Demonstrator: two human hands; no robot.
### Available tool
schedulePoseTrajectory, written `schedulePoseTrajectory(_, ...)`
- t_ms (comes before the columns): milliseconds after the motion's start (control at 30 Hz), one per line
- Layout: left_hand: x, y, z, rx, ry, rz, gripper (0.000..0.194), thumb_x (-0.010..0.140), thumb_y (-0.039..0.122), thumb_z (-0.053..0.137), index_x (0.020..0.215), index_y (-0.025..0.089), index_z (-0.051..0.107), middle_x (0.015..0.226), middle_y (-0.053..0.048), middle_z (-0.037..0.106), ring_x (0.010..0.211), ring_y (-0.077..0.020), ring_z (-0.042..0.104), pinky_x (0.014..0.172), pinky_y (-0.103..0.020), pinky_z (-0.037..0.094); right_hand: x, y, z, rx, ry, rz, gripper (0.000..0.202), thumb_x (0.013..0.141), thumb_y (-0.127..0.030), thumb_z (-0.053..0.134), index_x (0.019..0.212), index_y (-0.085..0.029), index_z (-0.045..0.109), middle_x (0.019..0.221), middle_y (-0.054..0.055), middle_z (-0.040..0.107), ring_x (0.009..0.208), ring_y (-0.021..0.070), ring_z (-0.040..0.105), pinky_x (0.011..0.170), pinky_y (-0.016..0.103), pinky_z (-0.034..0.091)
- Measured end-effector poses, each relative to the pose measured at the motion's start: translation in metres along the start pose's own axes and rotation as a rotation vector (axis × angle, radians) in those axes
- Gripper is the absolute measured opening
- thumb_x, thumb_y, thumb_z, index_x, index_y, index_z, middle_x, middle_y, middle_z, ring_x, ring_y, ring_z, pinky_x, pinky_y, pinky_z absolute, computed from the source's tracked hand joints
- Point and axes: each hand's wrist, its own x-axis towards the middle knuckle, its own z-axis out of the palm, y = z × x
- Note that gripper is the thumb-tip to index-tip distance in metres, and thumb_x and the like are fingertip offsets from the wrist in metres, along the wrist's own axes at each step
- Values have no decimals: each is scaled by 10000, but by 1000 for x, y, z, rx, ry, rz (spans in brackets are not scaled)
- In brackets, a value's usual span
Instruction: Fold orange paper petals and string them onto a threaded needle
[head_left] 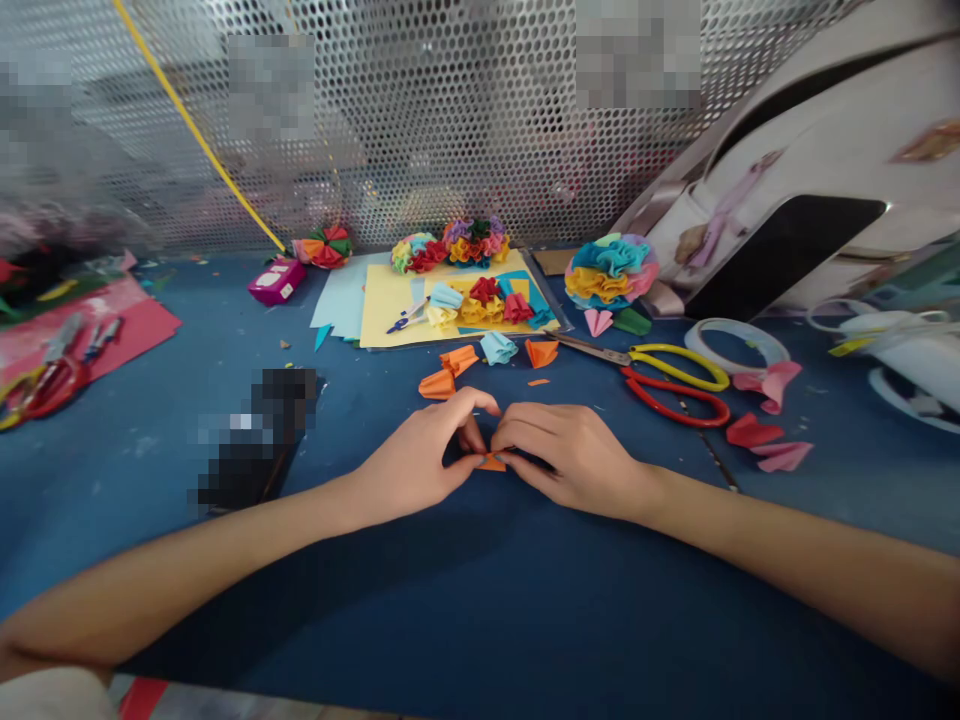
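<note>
A small orange piece of paper [492, 462] is pinched between the fingertips of both hands, just above the blue table. My left hand [420, 455] grips its left side with thumb and fingers closed. On its right side, my right hand [574, 455] is closed too, with the fingers bent over the paper. Most of the piece is hidden by the fingers. Just beyond the hands lie folded orange paper pieces [459, 360], a light blue folded piece [499, 348] and another orange folded piece [541, 353].
Scissors with yellow and red handles [675, 385] lie right of the hands, near a tape roll [739, 345]. Behind are yellow paper sheets [382, 310] and a colourful paper ball [611, 272]. A phone [787, 255] leans on a white bag [847, 140]. Another dark phone [259, 440] lies left.
</note>
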Motion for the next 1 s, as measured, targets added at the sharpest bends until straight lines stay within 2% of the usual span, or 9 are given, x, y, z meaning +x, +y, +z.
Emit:
schedulePoseTrajectory(267, 2, -6, -2, -117, -60, -39, 405, 850, 63, 617, 1200, 229, 499, 821, 40, 651, 819, -152, 652, 810, -296, 489, -1, 2, -3, -191, 40, -118, 302, 1057, -153, 393, 909, -167, 655, 844, 53, 699, 735, 158, 619, 695, 274, 454)
schedulePoseTrajectory(433, 1, -4, 1, -106, -14, -17, 418, 811, 42, 618, 1171, 217, 497, 808, 44, 629, 776, -140, 640, 778, -282, 493, 0, 4, -1, -43, 17, -24, 256, 1067, -276, 442, 941, -176, 641, 891, 50, 673, 778, 158, 623, 679, 262, 441)
schedulePoseTrajectory(667, 3, -7, 1, -116, 3, 3, 390, 826, 79, 629, 1173, 209, 504, 802, 38, 644, 751, -134, 641, 749, -268, 507, -1, 8, 1, 100, 7, 37, 224, 1053, -232, 465, 919, -193, 640, 886, 39, 659, 778, 151, 617, 668, 258, 424)
schedulePoseTrajectory(733, 4, -7, 0, -120, 15, 21, 359, 840, 96, 625, 1166, 205, 524, 809, 34, 642, 741, -126, 634, 743, -260, 512, 0, 9, -1, 223, 57, 101, 188, 1038, -248, 516, 913, -198, 647, 866, 32, 661, 775, 148, 620, 679, 257, 441)
schedulePoseTrajectory(800, 4, -8, -1, -116, 35, 32, 315, 847, 95, 604, 1141, 200, 566, 817, 26, 640, 740, -120, 629, 734, -250, 514, 1, 12, -2, 378, 143, 241, 164, 1011, -279, 574, 886, -200, 645, 831, 18, 643, 708, 133, 599, 638, 249, 446)
schedulePoseTrajectory(900, 6, -9, -2, -100, 49, 10, 284, 824, 67, 572, 1072, 182, 647, 852, 0, 656, 751, -116, 627, 723, -243, 514, 3, 18, -1, 621, 277, 489, 202, 985, -351, 613, 849, -200, 612, 735, -17, 573, 556, 98, 506, 526, 233, 406)
schedulePoseTrajectory(1000, 9, -10, -3, -114, 69, -15, 257, 804, 68, 570, 1019, 161, 676, 872, -21, 680, 752, -116, 627, 716, -243, 517, 4, 25, 2, 840, 382, 621, 260, 976, -435, 621, 856, -206, 585, 634, -48, 505, 506, 93, 460, 493, 226, 381)
